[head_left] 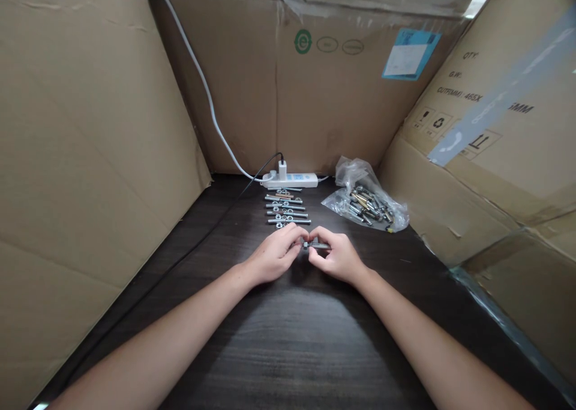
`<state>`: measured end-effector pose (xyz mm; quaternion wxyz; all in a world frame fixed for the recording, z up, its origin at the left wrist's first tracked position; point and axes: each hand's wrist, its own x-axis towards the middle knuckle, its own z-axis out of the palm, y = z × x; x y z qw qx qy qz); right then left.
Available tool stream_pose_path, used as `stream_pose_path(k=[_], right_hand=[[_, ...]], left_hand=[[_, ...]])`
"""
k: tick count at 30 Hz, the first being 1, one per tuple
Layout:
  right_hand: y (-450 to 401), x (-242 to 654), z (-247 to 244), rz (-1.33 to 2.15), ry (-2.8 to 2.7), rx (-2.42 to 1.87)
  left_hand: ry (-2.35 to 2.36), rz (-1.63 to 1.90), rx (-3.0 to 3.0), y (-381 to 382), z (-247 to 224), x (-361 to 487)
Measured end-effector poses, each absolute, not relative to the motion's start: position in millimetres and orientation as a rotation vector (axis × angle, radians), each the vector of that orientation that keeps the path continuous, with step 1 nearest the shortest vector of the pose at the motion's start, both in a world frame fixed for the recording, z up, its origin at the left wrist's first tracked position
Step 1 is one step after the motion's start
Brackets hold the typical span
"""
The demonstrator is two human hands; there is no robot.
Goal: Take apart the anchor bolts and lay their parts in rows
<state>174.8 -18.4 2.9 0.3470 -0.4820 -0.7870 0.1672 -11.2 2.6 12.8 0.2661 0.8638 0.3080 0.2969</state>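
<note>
Near the middle of the dark table (288, 350), my right hand (338, 255) pinches a metal bolt (320, 245) that lies sideways. A nut (306, 245) shows at the bolt's left end, between both hands. My left hand (279, 254) is closed, its fingertips at that nut; what exactly they grip is too small to tell. Just beyond the hands, several bolts (288, 207) lie in rows with nuts and washers (281, 225) among them.
A clear plastic bag (369, 200) of metal bolts lies at the back right. A white power strip (297, 180) with a plug and a black cable (198, 242) is at the back. Cardboard walls (243, 98) stand left, behind and right.
</note>
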Motion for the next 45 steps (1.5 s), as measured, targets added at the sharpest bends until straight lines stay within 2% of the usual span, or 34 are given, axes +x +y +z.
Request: stream_pose_path(k=[28, 35, 45], right_hand=[[-19, 174, 3, 0.432, -2.012, -1.24], [-19, 174, 4, 0.44, -2.009, -1.247], [-18, 174, 3, 0.441, -2.006, -1.247]], left_hand=[[0.853, 0.654, 2.438, 9, 4, -15], [0.85, 0.779, 2.382, 3, 12, -13], [0.811, 0.768, 2.459, 5, 10, -12]])
